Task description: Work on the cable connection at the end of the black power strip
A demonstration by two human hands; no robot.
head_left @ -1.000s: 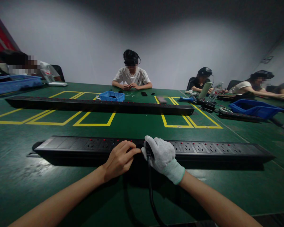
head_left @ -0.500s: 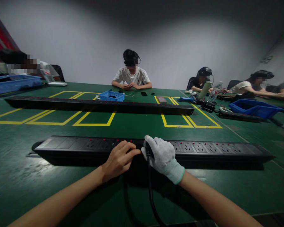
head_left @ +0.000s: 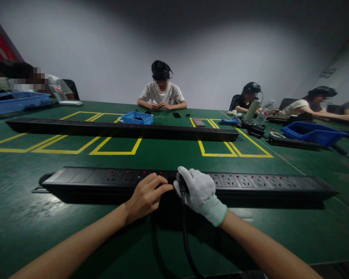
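Observation:
A long black power strip (head_left: 263,182) with a row of sockets and small red lights lies crosswise in front of me. My left hand (head_left: 147,195) is bare and closed against its middle, the fingers bent over the strip and their tips partly hidden. Beside it, my right hand (head_left: 196,190), in a pale grey glove, is closed round a black plug (head_left: 182,185) at the strip's sockets. The plug's black cable (head_left: 184,228) hangs down toward me. My glove hides where plug and strip meet.
Farther back, a second long black strip (head_left: 119,129) lies across yellow tape outlines on the green table (head_left: 168,149). A small blue bin (head_left: 137,117) stands behind it. More blue bins (head_left: 314,132) are at the sides. Several people sit around the table.

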